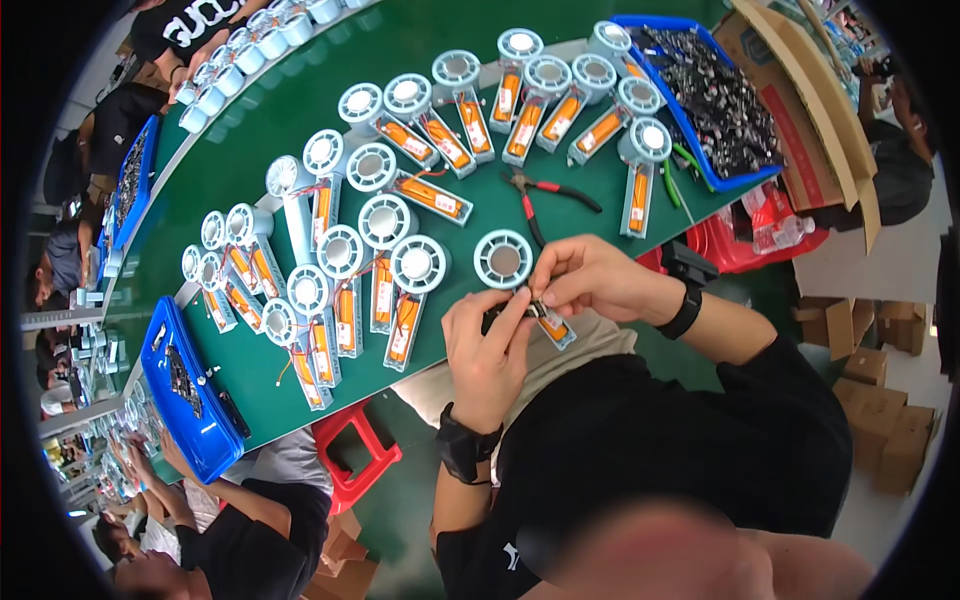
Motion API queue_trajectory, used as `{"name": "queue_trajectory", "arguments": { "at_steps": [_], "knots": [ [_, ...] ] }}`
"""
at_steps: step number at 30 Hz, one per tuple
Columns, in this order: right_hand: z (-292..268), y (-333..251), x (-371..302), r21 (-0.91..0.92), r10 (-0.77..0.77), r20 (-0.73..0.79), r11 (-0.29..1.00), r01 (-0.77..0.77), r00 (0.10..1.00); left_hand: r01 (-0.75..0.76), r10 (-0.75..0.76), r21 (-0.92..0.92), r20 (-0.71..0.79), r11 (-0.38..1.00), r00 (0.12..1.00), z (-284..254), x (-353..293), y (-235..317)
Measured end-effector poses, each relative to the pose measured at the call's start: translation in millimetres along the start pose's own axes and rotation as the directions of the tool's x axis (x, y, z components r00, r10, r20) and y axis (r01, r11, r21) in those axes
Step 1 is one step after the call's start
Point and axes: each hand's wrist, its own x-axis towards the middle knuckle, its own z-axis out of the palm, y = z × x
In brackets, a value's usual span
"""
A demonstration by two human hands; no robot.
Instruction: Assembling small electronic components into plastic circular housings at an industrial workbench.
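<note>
In front of me lies a light-blue handheld fan (503, 260) with a round slotted head and an open handle. An orange battery (553, 325) shows at the handle's lower end. My left hand (487, 345) is closed at the handle's left side, thumb and fingers pinched around a small dark part (538, 309). From the right, my right hand (590, 280) pinches at the same spot over the handle. The fingers hide most of that part and the middle of the handle. Just beyond my right hand lie pliers (530, 195) with red-and-black handles, jaws spread.
Several similar fans (418, 265) with batteries stand in rows across the green table (290, 405). A blue tray (735, 170) of dark small parts sits at the far right, beside a cardboard box (800, 130). Another blue tray (215, 450) is at left. Green-handled tool (671, 185) lies near the right edge.
</note>
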Motion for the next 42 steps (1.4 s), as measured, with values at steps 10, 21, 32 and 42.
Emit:
{"name": "queue_trajectory", "arguments": {
  "at_steps": [10, 21, 32, 42],
  "knots": [
    [13, 7, -10, 0.014, -0.092, -0.080, 0.995, 0.094, 0.993, -0.015, 0.020, 0.040, -0.124, 0.999, 0.992, 8, -6, -7],
    [26, 24, -14, -0.016, -0.229, -0.163, 0.973, 0.229, 0.960, -0.042, 0.078, 0.214, -0.162, 0.976, 0.984, 11, -13, -8],
    [32, 32, -6, -0.170, -0.399, -0.153, 0.912, 0.373, 0.904, -0.120, 0.188, 0.417, -0.128, 0.901, 0.974, 4, -10, -1],
    [39, 19, 6, -0.265, -0.383, -0.110, 0.901, 0.344, 0.917, -0.130, 0.184, 0.449, -0.078, 0.884, 0.980, -19, -3, 6]
  ]
}}
